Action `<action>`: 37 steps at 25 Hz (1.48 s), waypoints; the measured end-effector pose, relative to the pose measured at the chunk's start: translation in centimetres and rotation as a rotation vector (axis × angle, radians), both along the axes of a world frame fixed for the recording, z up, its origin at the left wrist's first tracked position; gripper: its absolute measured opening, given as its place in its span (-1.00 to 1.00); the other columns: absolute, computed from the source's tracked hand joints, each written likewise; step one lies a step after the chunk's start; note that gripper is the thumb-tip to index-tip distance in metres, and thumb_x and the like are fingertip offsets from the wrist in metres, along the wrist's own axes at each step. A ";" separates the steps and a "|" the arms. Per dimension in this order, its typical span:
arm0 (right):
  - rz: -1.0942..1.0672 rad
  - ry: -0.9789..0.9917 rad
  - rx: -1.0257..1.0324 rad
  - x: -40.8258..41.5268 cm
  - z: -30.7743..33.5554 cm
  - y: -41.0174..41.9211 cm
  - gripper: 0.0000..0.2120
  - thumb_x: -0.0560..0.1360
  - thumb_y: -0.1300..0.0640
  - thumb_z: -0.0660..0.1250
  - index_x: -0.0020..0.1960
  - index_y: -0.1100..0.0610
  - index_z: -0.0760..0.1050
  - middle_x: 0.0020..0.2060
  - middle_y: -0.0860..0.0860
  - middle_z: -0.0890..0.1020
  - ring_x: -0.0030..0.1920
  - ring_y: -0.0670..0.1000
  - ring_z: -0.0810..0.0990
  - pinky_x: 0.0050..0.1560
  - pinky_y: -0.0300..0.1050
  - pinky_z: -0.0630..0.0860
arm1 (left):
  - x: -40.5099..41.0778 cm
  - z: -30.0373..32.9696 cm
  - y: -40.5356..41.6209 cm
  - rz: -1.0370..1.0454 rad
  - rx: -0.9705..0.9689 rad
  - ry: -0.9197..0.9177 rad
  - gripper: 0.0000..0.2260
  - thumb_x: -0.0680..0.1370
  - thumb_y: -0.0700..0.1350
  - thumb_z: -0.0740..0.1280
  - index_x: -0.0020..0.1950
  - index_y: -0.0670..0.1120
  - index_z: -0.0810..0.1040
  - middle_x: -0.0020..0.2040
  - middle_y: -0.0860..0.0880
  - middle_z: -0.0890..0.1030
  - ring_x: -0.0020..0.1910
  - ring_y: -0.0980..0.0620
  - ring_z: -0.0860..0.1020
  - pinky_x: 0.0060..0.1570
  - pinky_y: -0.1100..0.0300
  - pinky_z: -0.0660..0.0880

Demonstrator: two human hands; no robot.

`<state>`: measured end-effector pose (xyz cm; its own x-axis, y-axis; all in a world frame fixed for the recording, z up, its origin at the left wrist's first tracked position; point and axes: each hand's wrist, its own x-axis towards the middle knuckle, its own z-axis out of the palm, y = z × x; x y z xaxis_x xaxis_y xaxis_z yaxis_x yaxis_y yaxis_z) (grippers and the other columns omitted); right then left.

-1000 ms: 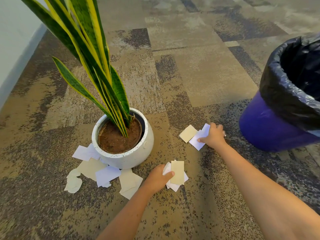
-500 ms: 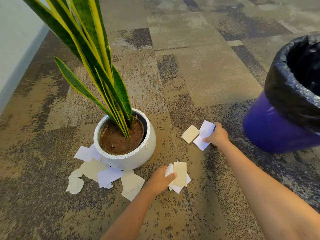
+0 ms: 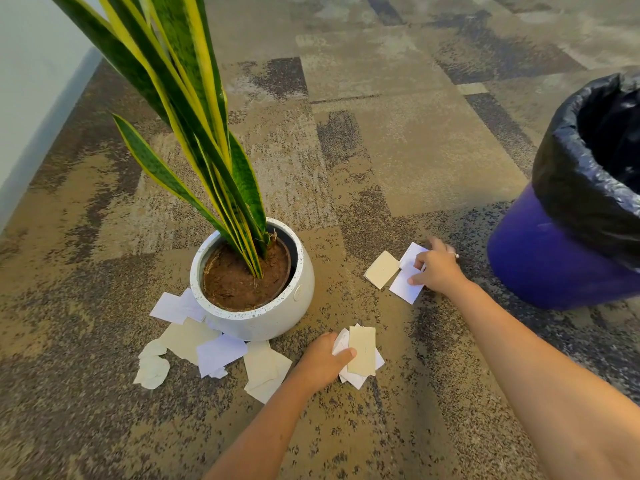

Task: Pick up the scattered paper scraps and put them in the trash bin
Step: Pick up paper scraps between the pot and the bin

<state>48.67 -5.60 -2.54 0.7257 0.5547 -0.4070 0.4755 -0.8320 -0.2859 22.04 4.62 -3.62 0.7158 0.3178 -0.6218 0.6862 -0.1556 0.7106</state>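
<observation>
My left hand (image 3: 322,363) grips a small stack of white and beige paper scraps (image 3: 362,351) low over the carpet, thumb on top. My right hand (image 3: 438,268) rests with fingers pinching a white scrap (image 3: 403,287) that lies on the carpet; a beige scrap (image 3: 382,269) lies just left of it. Several more white and beige scraps (image 3: 207,348) are scattered in front of and left of the plant pot. The purple trash bin (image 3: 554,265) with a black liner stands at the right, just beyond my right hand.
A white round pot (image 3: 263,320) with a tall green and yellow snake plant (image 3: 194,116) stands on the patterned carpet, its leaves rising toward the upper left. A pale wall (image 3: 31,81) runs along the left edge.
My right hand has shifted on the white scrap and curled its fingers onto it. My left hand keeps its stack in about the same place.
</observation>
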 end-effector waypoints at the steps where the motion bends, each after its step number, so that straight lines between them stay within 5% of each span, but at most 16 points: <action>1: 0.035 0.038 -0.024 0.1 0.0 0.2 -0.69 0.38 0.13 0.51 0.02 0.29 0.57 0.53 0.22 0.08 0.52 0.24 0.02 0.41 0.07 0.17 | 0.0 0.0 0.0 0.001 0.000 0.001 -0.68 0.59 -0.06 0.25 0.31 -0.13 0.46 0.21 -0.11 0.57 0.18 -0.07 0.53 0.14 0.08 0.47; 7: -0.006 0.059 -0.012 -0.3 0.6 0.6 -0.71 0.34 0.14 0.55 -0.04 0.22 0.55 0.31 0.20 0.29 0.34 0.26 0.27 0.31 0.05 0.30 | 0.0 -0.2 0.1 0.003 -0.014 0.002 -0.68 0.59 -0.06 0.25 0.31 -0.12 0.46 0.22 -0.10 0.57 0.17 -0.05 0.53 0.11 0.11 0.47; 11: -0.079 0.085 0.100 -0.5 1.1 -0.1 -0.71 0.32 0.26 0.53 -0.13 0.16 0.42 0.17 0.24 0.42 0.02 0.14 0.43 -0.06 -0.07 0.37 | 0.0 -0.1 0.1 -0.010 -0.008 -0.007 -0.69 0.59 -0.05 0.25 0.31 -0.12 0.46 0.22 -0.10 0.56 0.18 -0.06 0.53 0.12 0.10 0.46; 17: -0.269 0.301 0.358 0.6 3.1 -2.2 -0.44 0.35 0.35 0.49 0.27 0.16 0.34 0.14 0.10 0.47 0.03 0.09 0.50 -0.09 -0.07 0.46 | -0.1 0.0 0.2 -0.021 -0.003 -0.016 -0.68 0.59 -0.05 0.25 0.31 -0.12 0.46 0.23 -0.10 0.56 0.18 -0.04 0.52 0.08 0.14 0.45; 20: -0.354 0.586 0.398 0.6 3.9 -1.6 -0.62 0.43 0.31 0.43 0.22 0.22 0.45 0.06 0.14 0.59 -0.08 0.01 0.58 -0.21 -0.18 0.55 | -0.1 0.0 0.1 -0.024 0.005 -0.020 -0.68 0.59 -0.05 0.25 0.32 -0.11 0.45 0.23 -0.10 0.55 0.18 -0.03 0.52 0.04 0.17 0.43; 23: -0.293 0.575 0.390 -0.9 3.7 0.7 -0.73 0.47 0.23 0.41 0.15 0.24 0.53 -0.07 0.06 0.63 -0.07 0.02 0.59 -0.06 -0.12 0.52 | -0.1 0.0 0.1 -0.022 0.011 -0.018 -0.68 0.59 -0.05 0.25 0.31 -0.11 0.45 0.24 -0.10 0.55 0.17 -0.02 0.51 0.02 0.18 0.41; 26: -0.199 0.544 0.392 -3.5 3.0 3.0 -0.95 0.48 0.19 0.40 -0.12 0.18 0.57 -0.30 -0.07 0.57 -0.29 -0.10 0.50 -0.33 -0.36 0.41 | -0.1 -0.1 0.1 -0.022 0.025 -0.003 -0.67 0.59 -0.04 0.24 0.32 -0.12 0.45 0.25 -0.11 0.53 0.20 -0.04 0.50 0.05 0.17 0.41; 28: -0.132 0.497 0.394 -4.8 2.5 4.0 -0.91 0.45 0.18 0.44 -0.17 0.18 0.56 -0.12 -0.04 0.56 -0.13 -0.06 0.52 -0.21 -0.44 0.43 | 0.0 -0.1 0.1 -0.025 0.036 0.001 -0.67 0.59 -0.04 0.25 0.32 -0.13 0.45 0.26 -0.12 0.52 0.21 -0.05 0.50 0.04 0.18 0.41; 31: 0.058 0.392 0.346 -6.3 1.9 5.1 -0.82 0.38 0.14 0.50 -0.21 0.16 0.51 0.47 -0.03 0.28 0.45 0.06 0.23 0.39 0.04 0.22 | 0.0 0.0 0.0 -0.034 0.063 -0.003 -0.66 0.59 -0.04 0.24 0.33 -0.14 0.45 0.26 -0.13 0.51 0.21 -0.06 0.49 0.03 0.19 0.40; 34: 0.205 0.347 0.278 -7.7 1.7 6.5 -0.65 0.36 0.15 0.51 -0.37 0.02 0.33 0.51 -0.02 0.24 0.54 0.12 0.02 0.48 0.09 0.00 | -0.1 0.1 0.0 -0.033 0.062 -0.005 -0.65 0.59 -0.04 0.24 0.34 -0.15 0.43 0.27 -0.13 0.50 0.23 -0.06 0.48 0.09 0.14 0.42; 37: 0.173 0.293 0.306 -8.7 1.0 8.3 -0.81 0.40 0.13 0.47 -0.16 -0.05 0.47 0.40 0.10 0.42 0.45 0.16 0.29 0.38 0.01 0.24 | -0.2 0.2 0.0 -0.023 0.043 -0.012 -0.66 0.59 -0.04 0.24 0.32 -0.13 0.44 0.25 -0.13 0.51 0.20 -0.04 0.49 0.03 0.19 0.40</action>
<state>40.01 2.71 -1.54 0.4901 0.7844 -0.3802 0.4628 -0.6037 -0.6492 21.84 4.61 -3.38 0.7304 0.3272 -0.5995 0.6738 -0.2016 0.7109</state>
